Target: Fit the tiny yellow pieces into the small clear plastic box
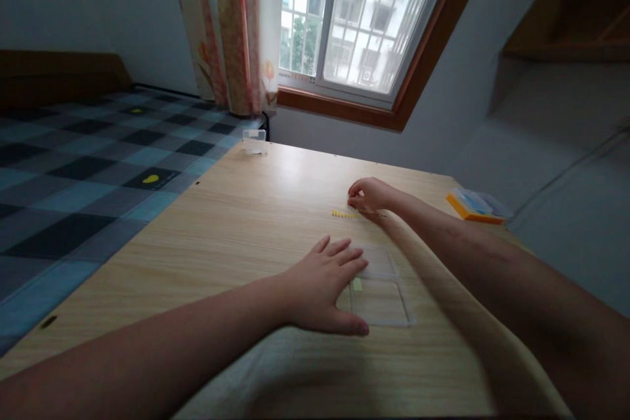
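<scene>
A clear plastic tray [381,292] with shallow compartments lies flat on a light wooden table [236,230], near the front edge. The left hand [322,285] rests palm down with fingers spread, covering the tray's left side. A small pale yellow piece [357,285] sits in the tray just beside the fingertips. Farther back, the right hand [368,195] is curled with fingertips pinched close together, touching the table at a short row of tiny yellow pieces [344,214]; whether it grips one cannot be told. An orange-edged box [475,205] sits at the table's right edge. A small clear container [254,142] stands at the far edge, beside a checked bedspread [88,164] and a window [349,20].
</scene>
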Demonstrator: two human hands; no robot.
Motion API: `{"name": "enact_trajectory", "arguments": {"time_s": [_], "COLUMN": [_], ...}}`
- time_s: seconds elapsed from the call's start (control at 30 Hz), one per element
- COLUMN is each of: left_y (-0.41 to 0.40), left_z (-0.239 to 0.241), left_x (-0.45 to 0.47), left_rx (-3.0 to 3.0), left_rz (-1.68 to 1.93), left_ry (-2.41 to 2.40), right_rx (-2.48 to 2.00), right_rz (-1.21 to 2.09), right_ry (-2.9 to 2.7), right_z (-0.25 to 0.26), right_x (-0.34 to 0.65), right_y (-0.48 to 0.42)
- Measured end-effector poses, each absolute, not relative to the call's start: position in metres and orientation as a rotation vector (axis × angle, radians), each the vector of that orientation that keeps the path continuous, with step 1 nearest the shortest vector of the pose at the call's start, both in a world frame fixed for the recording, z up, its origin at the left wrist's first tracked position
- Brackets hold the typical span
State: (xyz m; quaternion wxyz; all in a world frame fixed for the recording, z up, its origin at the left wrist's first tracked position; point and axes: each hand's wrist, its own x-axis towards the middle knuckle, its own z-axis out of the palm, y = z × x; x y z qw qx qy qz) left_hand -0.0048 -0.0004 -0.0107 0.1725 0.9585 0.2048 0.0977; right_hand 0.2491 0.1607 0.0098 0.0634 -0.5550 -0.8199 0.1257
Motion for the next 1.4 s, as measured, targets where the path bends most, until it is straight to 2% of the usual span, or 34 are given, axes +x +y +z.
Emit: {"name": "enact_trajectory", "arguments": {"time_s": [0.67,0.9,1.1,1.4], "left_y": [0.002,0.001,0.001,0.0], "left_z": [-0.012,-0.011,-0.011,-0.004], "left_x": [-0.007,-0.005,-0.005,-0.005], "left_rx": [2.722,2.712,2.704,2.698], "left_rz": [0.265,0.269,0.259,0.175], "left_ry": [0.579,0.57,0.573,0.608], "right_rx": [-1.665,-1.395,-1.123,-1.121], "right_rz": [0.278,0.297,0.436,-0.014], "right_ry": [-2.427,-2.364,-2.595,-2.634], "right_z": [0.029,0.057,0.039,0.006], "right_x": [0.235,0.25,0.251,0.238], "right_y": [0.138,0.033,-0.056,-0.063]}}
